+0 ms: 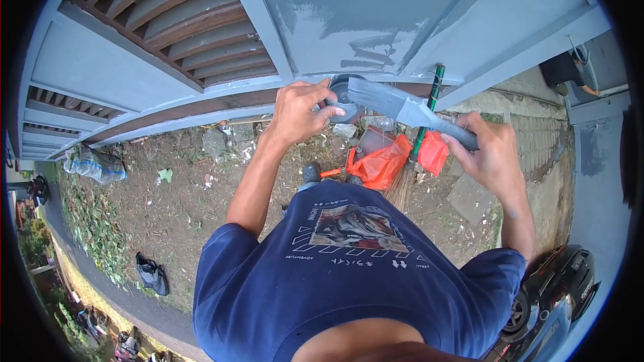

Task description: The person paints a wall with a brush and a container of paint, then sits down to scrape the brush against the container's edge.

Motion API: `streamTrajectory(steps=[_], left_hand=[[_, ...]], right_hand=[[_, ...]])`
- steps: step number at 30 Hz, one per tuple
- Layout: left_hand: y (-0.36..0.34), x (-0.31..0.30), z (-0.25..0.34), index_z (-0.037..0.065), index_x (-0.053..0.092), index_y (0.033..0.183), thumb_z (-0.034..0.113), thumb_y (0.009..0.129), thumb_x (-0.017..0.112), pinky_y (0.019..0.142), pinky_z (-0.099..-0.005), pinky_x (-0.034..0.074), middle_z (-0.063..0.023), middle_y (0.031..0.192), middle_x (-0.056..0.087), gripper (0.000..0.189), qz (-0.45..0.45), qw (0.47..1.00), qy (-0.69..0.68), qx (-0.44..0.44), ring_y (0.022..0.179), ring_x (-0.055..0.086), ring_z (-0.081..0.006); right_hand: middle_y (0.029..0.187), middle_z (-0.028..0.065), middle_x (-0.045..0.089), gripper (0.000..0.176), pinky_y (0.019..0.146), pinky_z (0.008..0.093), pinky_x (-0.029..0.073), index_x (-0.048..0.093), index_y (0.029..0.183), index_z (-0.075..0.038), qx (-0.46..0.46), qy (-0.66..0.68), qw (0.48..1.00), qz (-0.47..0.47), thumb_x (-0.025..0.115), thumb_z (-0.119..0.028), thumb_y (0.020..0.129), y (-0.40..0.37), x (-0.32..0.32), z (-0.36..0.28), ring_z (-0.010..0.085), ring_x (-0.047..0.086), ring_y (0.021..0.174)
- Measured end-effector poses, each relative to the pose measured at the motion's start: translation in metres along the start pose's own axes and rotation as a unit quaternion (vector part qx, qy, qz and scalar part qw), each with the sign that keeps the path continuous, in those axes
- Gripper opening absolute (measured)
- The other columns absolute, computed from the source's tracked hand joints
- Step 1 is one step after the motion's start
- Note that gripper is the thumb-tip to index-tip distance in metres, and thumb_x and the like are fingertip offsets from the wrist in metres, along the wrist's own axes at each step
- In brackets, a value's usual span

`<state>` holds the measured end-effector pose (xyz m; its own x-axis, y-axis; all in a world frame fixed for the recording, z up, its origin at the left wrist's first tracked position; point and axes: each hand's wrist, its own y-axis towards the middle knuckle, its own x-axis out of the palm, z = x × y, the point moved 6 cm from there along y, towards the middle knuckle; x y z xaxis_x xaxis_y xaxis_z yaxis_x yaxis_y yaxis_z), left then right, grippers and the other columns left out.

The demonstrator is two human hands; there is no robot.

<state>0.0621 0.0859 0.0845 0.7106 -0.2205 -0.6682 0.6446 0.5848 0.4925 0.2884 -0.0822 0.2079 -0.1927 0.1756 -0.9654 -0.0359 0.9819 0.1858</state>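
Note:
My left hand (pixel 298 108) grips the rim of a small dark paint container (pixel 347 112), fingers pinched on its left side. In my right hand (pixel 484 154) is the grey handle of a wide paintbrush (pixel 382 100). The brush points left, its grey-coated bristles over the container; whether they touch its rim I cannot tell. Behind both hands stands a panelled surface (pixel 355 20) with uneven grey-blue paint strokes.
Slatted louvres (pixel 181 20) fill the upper left. Below the hands are orange plastic bags (pixel 379 163), a green broom handle (pixel 436 87) and my shoes. A black bag (pixel 151 273) lies lower left; a dark vehicle (pixel 553 295) stands lower right.

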Motion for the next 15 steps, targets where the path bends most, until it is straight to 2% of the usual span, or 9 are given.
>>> streamTrajectory(steps=[4, 6, 8, 11, 12, 13, 15], left_hand=[[-0.005, 0.000, -0.005, 0.005, 0.073, 0.083, 0.024, 0.066, 0.086, 0.078, -0.0391, 0.055, -0.0202, 0.098, 0.073, 0.029, 0.008, 1.000, 0.014, 0.000, 0.080, 0.073, -0.0280], [-0.008, 0.002, -0.007, 0.005, 0.073, 0.083, 0.023, 0.065, 0.087, 0.078, -0.0388, 0.055, -0.0199, 0.097, 0.073, 0.029, 0.012, 1.000, 0.017, 0.010, 0.079, 0.073, -0.0278], [-0.010, 0.000, -0.009, 0.006, 0.074, 0.082, 0.016, 0.065, 0.089, 0.075, -0.0388, 0.055, -0.0116, 0.068, 0.070, 0.024, 0.028, 1.000, -0.001, -0.007, 0.071, 0.070, -0.0277], [-0.015, 0.004, -0.020, 0.005, 0.073, 0.081, 0.014, 0.065, 0.089, 0.076, -0.0401, 0.055, -0.0117, 0.068, 0.069, 0.024, 0.020, 0.999, -0.018, -0.039, 0.073, 0.071, -0.0288], [-0.018, 0.006, -0.027, 0.008, 0.072, 0.081, 0.019, 0.065, 0.088, 0.072, -0.0388, 0.054, -0.0114, 0.075, 0.072, 0.025, 0.029, 0.999, -0.014, -0.031, 0.067, 0.069, -0.0258], [-0.016, 0.007, -0.030, 0.008, 0.072, 0.081, 0.019, 0.065, 0.088, 0.072, -0.0388, 0.054, -0.0114, 0.075, 0.072, 0.025, 0.032, 0.999, -0.018, -0.027, 0.067, 0.069, -0.0258], [-0.020, 0.015, -0.039, 0.005, 0.073, 0.080, 0.015, 0.065, 0.089, 0.079, -0.0399, 0.054, -0.0115, 0.068, 0.070, 0.024, 0.028, 0.998, -0.018, -0.057, 0.074, 0.072, -0.0281]], right_hand=[[0.061, 0.0105, 0.065, 0.024, 0.051, 0.0380, 0.049, 0.062, 0.091, -0.006, 0.013, 0.034, 0.999, 0.008, 0.078, -0.021, 0.082, -0.002, 0.014, 0.004, 0.0279, 0.065, 0.054], [0.060, 0.0112, 0.064, 0.023, 0.050, 0.0379, 0.049, 0.062, 0.091, -0.005, 0.056, 0.092, 0.994, -0.001, 0.077, -0.021, 0.083, -0.004, 0.022, 0.011, 0.0284, 0.065, 0.053], [0.060, 0.0114, 0.063, 0.023, 0.050, 0.0371, 0.048, 0.062, 0.091, -0.005, 0.082, 0.126, 0.989, 0.002, 0.077, -0.021, 0.084, -0.006, 0.034, 0.015, 0.0269, 0.065, 0.052], [0.060, 0.0114, 0.062, 0.022, 0.050, 0.0352, 0.046, 0.061, 0.091, -0.003, 0.118, 0.188, 0.975, 0.017, 0.076, -0.019, 0.086, -0.008, 0.059, 0.028, 0.0232, 0.062, 0.050], [0.060, 0.0113, 0.061, 0.021, 0.050, 0.0341, 0.045, 0.061, 0.091, -0.003, 0.128, 0.218, 0.967, 0.026, 0.075, -0.018, 0.087, -0.009, 0.068, 0.033, 0.0209, 0.061, 0.050], [0.060, 0.0113, 0.061, 0.021, 0.050, 0.0341, 0.045, 0.061, 0.091, -0.003, 0.129, 0.212, 0.968, 0.029, 0.075, -0.018, 0.087, -0.006, 0.075, 0.037, 0.0209, 0.061, 0.050], [0.061, 0.0100, 0.060, 0.020, 0.050, 0.0323, 0.044, 0.060, 0.091, -0.003, 0.162, 0.235, 0.958, 0.027, 0.074, -0.015, 0.087, -0.005, 0.093, 0.045, 0.0178, 0.058, 0.050]])
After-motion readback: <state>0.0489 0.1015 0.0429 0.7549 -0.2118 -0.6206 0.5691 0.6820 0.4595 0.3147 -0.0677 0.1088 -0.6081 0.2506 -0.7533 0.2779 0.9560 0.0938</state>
